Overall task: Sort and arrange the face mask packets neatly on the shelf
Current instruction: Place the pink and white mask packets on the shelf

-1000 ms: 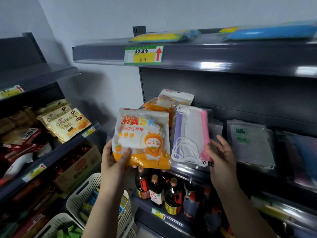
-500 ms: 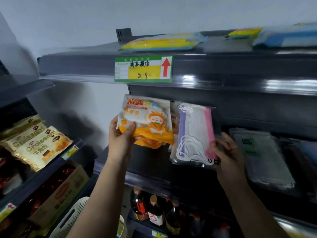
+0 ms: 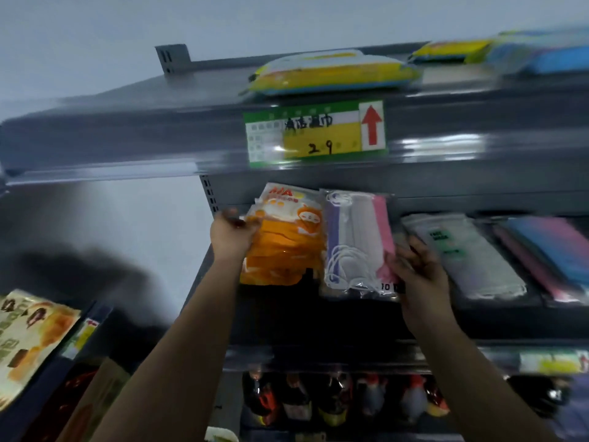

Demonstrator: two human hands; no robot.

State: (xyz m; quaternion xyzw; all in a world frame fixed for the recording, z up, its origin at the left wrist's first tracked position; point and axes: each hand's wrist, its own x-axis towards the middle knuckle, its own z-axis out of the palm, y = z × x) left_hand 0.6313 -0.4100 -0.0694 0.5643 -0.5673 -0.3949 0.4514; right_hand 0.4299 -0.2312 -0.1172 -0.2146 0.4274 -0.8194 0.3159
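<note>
My left hand [image 3: 232,235] grips the left edge of an orange and white mask packet [image 3: 288,229] that lies on top of other orange packets at the left end of the dark shelf [image 3: 287,317]. Right beside it a clear packet of purple, white and pink masks [image 3: 358,245] leans back; my right hand [image 3: 417,272] holds its lower right edge. Further right lie a pale grey mask packet [image 3: 462,256] and a pink and blue packet [image 3: 548,253], both flat on the same shelf.
The upper shelf carries a price label [image 3: 315,132] with a red arrow and flat yellow and blue packs [image 3: 331,73]. Dark bottles [image 3: 334,397] stand on the shelf below. Snack bags [image 3: 28,342] fill the rack at left.
My left hand has carried the orange packet from in front of the shelf back onto the orange stack. The camera has tilted upward and the view has moved closer. My right hand stays on the clear packet.
</note>
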